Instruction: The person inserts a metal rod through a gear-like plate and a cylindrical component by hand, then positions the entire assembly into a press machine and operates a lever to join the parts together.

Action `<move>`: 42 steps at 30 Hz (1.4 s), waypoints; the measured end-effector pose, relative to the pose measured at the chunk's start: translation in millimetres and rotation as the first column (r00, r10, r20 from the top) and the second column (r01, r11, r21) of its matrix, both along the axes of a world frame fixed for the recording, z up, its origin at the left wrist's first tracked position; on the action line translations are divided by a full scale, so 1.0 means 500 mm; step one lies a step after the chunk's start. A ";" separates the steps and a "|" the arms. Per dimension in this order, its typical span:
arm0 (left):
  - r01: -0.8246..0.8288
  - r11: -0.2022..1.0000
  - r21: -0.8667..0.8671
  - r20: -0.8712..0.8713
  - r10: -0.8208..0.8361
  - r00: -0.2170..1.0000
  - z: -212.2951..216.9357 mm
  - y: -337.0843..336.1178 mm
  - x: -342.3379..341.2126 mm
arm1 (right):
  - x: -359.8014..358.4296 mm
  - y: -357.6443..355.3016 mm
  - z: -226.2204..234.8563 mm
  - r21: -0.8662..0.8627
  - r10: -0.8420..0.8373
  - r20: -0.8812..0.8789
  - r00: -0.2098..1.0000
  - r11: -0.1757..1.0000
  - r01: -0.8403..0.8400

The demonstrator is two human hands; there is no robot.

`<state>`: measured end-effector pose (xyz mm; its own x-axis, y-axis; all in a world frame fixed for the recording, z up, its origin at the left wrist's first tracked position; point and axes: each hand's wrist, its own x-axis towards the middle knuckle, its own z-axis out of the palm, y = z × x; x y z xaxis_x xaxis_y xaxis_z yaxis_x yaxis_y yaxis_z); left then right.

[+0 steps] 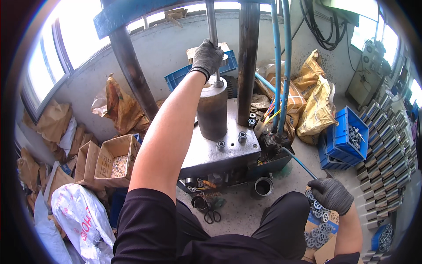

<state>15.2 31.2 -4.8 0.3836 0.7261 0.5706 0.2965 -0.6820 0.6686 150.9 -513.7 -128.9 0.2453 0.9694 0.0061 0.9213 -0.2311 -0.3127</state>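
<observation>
My left hand (208,58), in a dark grey glove, is raised at the press and closed around its upright metal rod (212,22). A small round metal piece (224,59) shows just beside the fingers; its link to the rod is hidden. Below stands a thick metal cylinder (212,112) on the steel press table (198,154). Low on the right, my gloved right hand (332,193) grips the end of a thin blue lever (300,163) that runs to the press's side. Small metal bushings (242,137) stand on the table's front part.
Dark steel columns (249,66) and blue hoses (285,66) flank the work. Cardboard boxes (115,160) and a white plastic bag (81,220) lie left. To the right are blue crates (347,136), stacked metal tubes (382,163) and wheel-shaped parts (318,233). Scissors (212,216) lie on the floor.
</observation>
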 end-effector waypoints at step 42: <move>0.724 0.637 -0.263 0.908 -0.089 0.409 -0.379 -0.466 -0.299 | 0.085 0.252 0.146 0.600 -0.225 0.462 0.858 0.792 -0.115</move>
<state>-134.2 -201.7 -194.5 0.3658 0.8653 0.3427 -0.7439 0.0505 0.6664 193.3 -387.5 -55.9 0.0960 0.7092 0.6985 0.9736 -0.2128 0.0823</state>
